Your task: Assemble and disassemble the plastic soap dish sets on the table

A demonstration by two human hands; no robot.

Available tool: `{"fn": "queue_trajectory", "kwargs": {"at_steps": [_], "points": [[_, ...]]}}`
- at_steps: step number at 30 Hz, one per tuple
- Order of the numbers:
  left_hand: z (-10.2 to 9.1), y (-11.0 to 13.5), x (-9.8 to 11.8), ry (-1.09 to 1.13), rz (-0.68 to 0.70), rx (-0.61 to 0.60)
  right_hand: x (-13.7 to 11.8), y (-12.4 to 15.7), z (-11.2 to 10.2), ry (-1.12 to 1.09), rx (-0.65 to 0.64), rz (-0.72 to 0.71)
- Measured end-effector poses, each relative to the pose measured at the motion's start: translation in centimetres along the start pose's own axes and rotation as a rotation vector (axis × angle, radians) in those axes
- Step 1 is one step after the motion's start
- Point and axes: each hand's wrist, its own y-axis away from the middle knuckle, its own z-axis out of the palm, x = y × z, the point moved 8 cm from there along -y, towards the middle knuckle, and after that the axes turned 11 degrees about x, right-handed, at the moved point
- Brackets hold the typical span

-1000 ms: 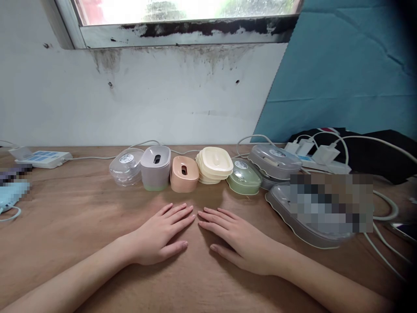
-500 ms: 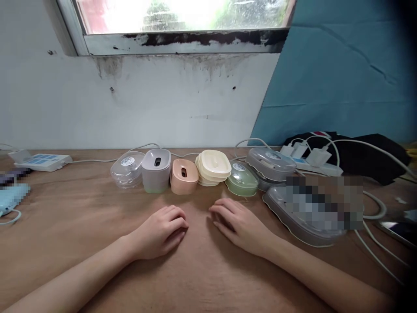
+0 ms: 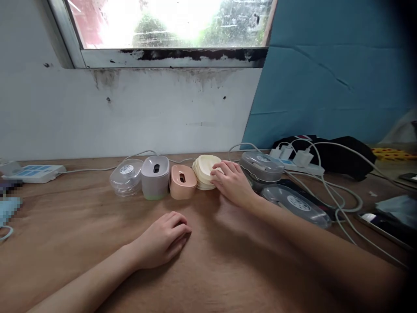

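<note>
My left hand [image 3: 167,239] rests on the wooden table, fingers loosely bent and nothing in it. My right hand [image 3: 233,182] reaches over the right side of a stack of cream plastic lids [image 3: 206,167], fingers apart and fingertips on or just over the top one; a firm hold does not show. Left of the stack stand an orange oval container [image 3: 183,187] and a taller grey-lilac container [image 3: 155,180], each with a slot in its top. Several clear lids [image 3: 125,176] lie stacked beside them. A green lidded container is mostly hidden behind my right hand.
Grey containers with clear lids [image 3: 262,165] sit at the right, and another clear-lidded one [image 3: 298,204] lies nearer. Power strips [image 3: 42,173] with cables stand at both sides. A phone [image 3: 387,230] is at the far right. Wall and window [image 3: 172,26] rise behind.
My right hand has moved from the table forward to the cream lids, covering the green container. My left hand stays on the table. The view has shifted slightly upward and right.
</note>
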Motion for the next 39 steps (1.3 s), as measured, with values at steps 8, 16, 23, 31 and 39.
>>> {"fn": "queue_trajectory", "kwargs": {"at_steps": [8, 16, 23, 31, 39], "points": [[-2.0, 0.5, -1.8, 0.019, -0.159, 0.284, -2.4, 2.8, -3.8, -0.257, 0.091, -0.17], [-1.4, 0.6, -4.0, 0.156, -0.299, 0.24, -5.1, 8.0, -3.3, -0.68, -0.218, -0.362], [0.1, 0.1, -2.5, 0.083, -0.193, 0.023, -4.5, 8.4, -1.7, -0.694, -0.415, -0.267], [0.8, 0.3, -2.7, 0.059, -0.213, -0.091, -3.3, 9.4, -0.4, -0.67, -0.565, -0.044], [0.7, 0.2, -2.4, 0.057, -0.207, -0.096, -3.4, 9.6, 0.4, -0.633, -0.599, -0.043]]}}
